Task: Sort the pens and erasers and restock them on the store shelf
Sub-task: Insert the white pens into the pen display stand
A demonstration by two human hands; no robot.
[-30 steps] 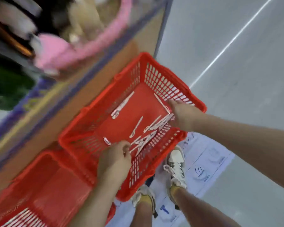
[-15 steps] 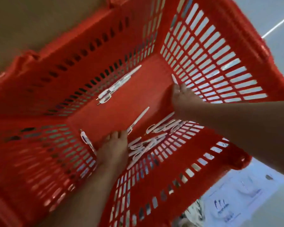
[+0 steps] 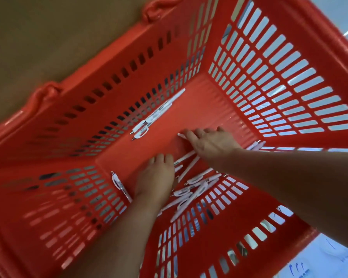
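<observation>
1. Reaching down into a red basket, both hands are seen at its floor.
2. The right hand is laid flat, its fingers spread and nearly straight. The tip of a white pen is touched by the fingertips, and nothing is gripped.
3. The left hand is shown from the back, with its fingers bent down toward the floor. Whether anything is held in it cannot be told.
4. A heap of pens is piled just right of the left hand, against the slotted side wall and partly under the right forearm.
5. A pair of pens is laid along the opposite wall, and a single pen is lodged in the corner beside the left wrist.
6. A brown board is seen beyond the basket, and a printed sheet is seen below it.
</observation>
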